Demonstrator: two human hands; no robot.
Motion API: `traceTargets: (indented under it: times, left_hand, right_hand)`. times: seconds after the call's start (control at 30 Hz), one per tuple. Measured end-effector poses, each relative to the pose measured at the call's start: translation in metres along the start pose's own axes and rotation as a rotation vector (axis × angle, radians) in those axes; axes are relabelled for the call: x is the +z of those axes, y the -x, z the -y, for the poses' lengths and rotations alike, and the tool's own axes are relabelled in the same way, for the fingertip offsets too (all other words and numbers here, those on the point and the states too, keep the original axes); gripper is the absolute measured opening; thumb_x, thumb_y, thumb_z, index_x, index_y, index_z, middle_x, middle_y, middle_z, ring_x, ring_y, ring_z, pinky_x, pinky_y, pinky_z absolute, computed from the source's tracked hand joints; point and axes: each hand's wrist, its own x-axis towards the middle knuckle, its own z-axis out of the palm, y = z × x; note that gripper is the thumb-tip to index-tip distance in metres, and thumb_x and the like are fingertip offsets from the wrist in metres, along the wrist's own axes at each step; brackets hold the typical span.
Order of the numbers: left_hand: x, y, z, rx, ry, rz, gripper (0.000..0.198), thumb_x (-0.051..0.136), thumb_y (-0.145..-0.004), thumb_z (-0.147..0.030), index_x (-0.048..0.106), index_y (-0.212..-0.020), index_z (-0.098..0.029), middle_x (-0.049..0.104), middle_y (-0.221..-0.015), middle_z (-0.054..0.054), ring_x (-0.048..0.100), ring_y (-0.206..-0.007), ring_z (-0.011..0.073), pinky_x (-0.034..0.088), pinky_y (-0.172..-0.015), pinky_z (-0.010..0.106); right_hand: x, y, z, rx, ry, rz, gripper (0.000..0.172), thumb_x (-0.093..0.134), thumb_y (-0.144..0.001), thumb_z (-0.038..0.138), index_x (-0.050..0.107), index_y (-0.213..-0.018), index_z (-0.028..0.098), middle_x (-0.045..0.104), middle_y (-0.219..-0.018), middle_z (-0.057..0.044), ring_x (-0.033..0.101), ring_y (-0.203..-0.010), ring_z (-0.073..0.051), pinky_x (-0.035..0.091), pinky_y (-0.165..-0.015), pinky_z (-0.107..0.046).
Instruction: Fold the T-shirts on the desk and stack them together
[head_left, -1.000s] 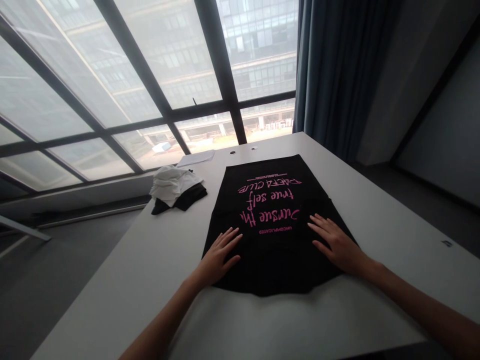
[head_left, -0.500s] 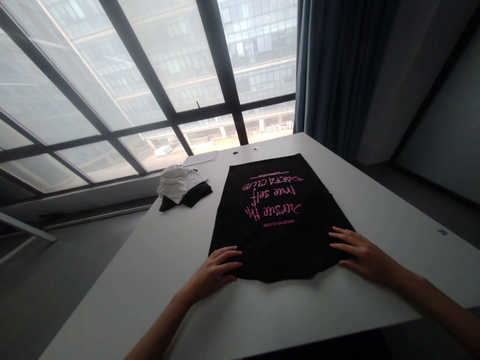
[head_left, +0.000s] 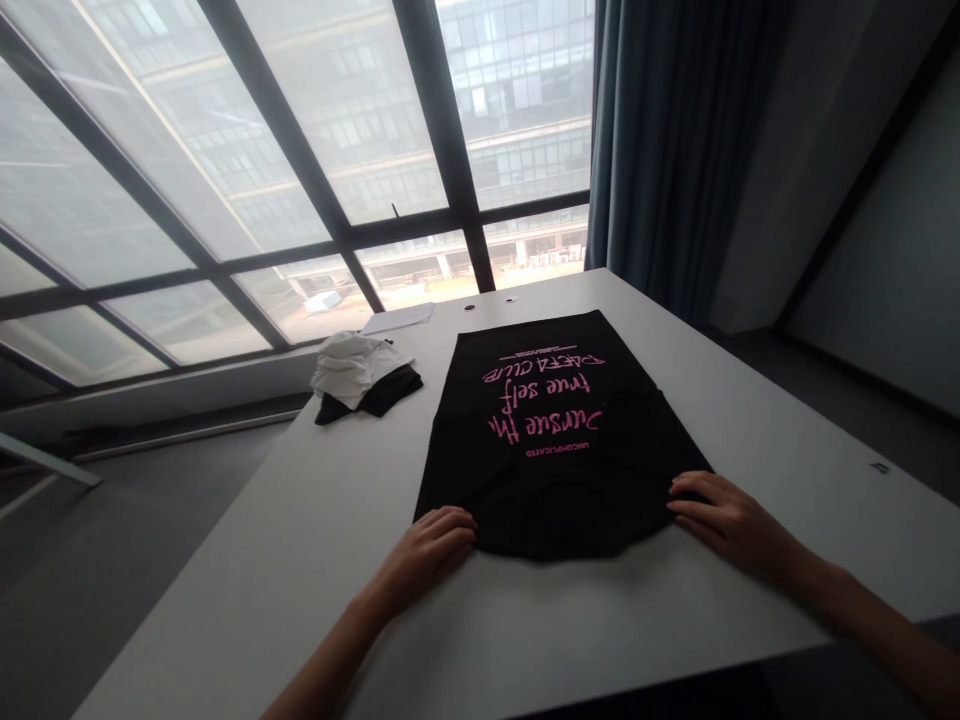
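A black T-shirt [head_left: 555, 500] lies folded into a long panel on the white table, its pink lettering upside down from where I look. Its curved neckline edge is closest to me. My left hand [head_left: 427, 545] grips the near left corner, fingers drawn together over the cloth and the thumb hidden. At the near right corner, my right hand [head_left: 727, 515] has its fingers curled on the fabric in the same way. The far end of the shirt lies flat.
A crumpled heap of white cloth [head_left: 349, 362] and black cloth [head_left: 390, 390] sits at the table's left edge. Behind it are white sheets [head_left: 397, 318]. The white table [head_left: 787, 430] reaches to the windows, with a blue curtain [head_left: 660, 170] at the back right.
Both hands have gone from lying with fingers spread on the shirt to closing on its near corners. They have slid slightly outward and toward me. The shirt stays in place.
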Motion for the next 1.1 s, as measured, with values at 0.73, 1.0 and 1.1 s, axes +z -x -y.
traceTargets:
  times: [0.73,1.0,1.1]
  left_hand:
    - [-0.023,-0.124,0.116,-0.342,0.04,0.091,0.025,0.046,-0.1,-0.037,0.068,-0.098,-0.024,0.072,-0.093,0.003,0.068,-0.084,0.02,0.053,-0.078,0.03]
    - [-0.017,-0.084,0.135,-0.525,-0.024,-0.117,0.028,0.048,-0.098,-0.043,0.065,-0.108,-0.024,0.068,-0.103,0.006,0.065,-0.09,0.0223,0.051,-0.084,0.035]
    - [-0.028,-0.061,0.14,-0.694,0.021,-0.105,0.035,0.048,-0.096,-0.053,0.065,-0.096,-0.022,0.069,-0.089,0.004,0.063,-0.077,0.0213,0.05,-0.074,0.033]
  right_hand:
    - [0.007,-0.158,-0.057,0.223,0.438,0.162,0.02,0.048,-0.099,0.02,0.067,-0.093,0.019,0.066,-0.099,-0.01,0.06,-0.091,-0.024,0.045,-0.078,-0.036]
    - [0.02,-0.129,-0.09,0.308,0.332,0.07,0.022,0.051,-0.097,0.034,0.068,-0.103,0.02,0.068,-0.105,-0.011,0.062,-0.096,-0.027,0.046,-0.083,-0.04]
    - [0.009,-0.11,-0.104,0.462,0.183,0.015,0.031,0.052,-0.095,0.046,0.069,-0.1,0.02,0.07,-0.104,-0.011,0.064,-0.095,-0.028,0.048,-0.081,-0.039]
